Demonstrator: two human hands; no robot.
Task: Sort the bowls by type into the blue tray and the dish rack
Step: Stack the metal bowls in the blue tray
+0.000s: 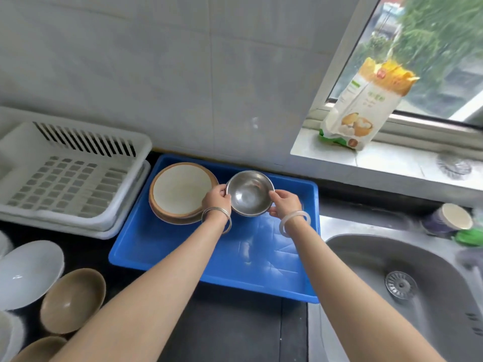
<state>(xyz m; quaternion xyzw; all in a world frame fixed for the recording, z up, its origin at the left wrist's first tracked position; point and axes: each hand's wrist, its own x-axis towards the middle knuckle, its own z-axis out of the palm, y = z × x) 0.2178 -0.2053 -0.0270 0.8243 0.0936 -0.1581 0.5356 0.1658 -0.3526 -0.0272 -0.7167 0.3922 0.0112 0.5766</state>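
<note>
A small steel bowl (249,193) is held upright over the far part of the blue tray (251,259). My left hand (215,198) grips its left rim and my right hand (285,203) grips its right rim. A stack of brown-rimmed bowls with pale insides (181,192) sits in the tray's far left corner, just left of my left hand. The white dish rack (65,176) stands left of the tray with nothing in it. At the near left lie a white bowl (27,273) and brown bowls (72,300).
A steel sink (407,288) lies right of the tray. A flour bag (363,105) stands on the window sill beside a wire scourer (453,165). A cup (448,219) and a green item sit at the sink's far edge. More bowls poke in at the left edge.
</note>
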